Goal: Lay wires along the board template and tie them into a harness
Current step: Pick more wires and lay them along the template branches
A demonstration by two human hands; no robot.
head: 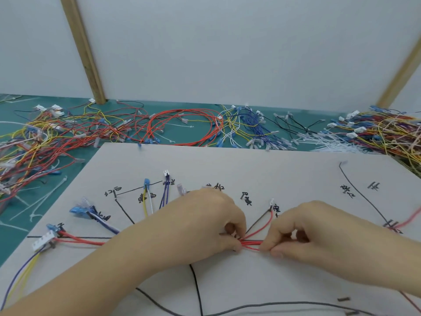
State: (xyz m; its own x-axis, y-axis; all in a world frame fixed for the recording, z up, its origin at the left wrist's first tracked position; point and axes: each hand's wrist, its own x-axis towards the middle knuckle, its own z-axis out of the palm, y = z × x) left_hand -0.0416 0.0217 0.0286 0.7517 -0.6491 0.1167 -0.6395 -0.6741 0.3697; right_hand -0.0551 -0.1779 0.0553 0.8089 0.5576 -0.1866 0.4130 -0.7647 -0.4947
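A pale board template (pixel 284 174) with black drawn lines and handwritten labels lies in front of me. A bundle of red wires (pixel 251 244) runs along its main horizontal line. My left hand (pixel 205 224) pinches the bundle at its left side, my right hand (pixel 303 229) pinches it a short way to the right, and only a short stretch shows between them. More wires branch off on the board: red ones to a white connector (pixel 44 241), yellow and white to a blue terminal (pixel 146 182), blue ones to a small white plug (pixel 166 174).
Loose wire piles cover the green mat behind the board: mixed colours at the left (pixel 45 137), a red coil (pixel 182 126) in the middle, blue and yellow ones (pixel 246 128), a big tangle at the right (pixel 387 133). White cable ties (pixel 330 142) lie beside them. Two wooden posts stand against the wall.
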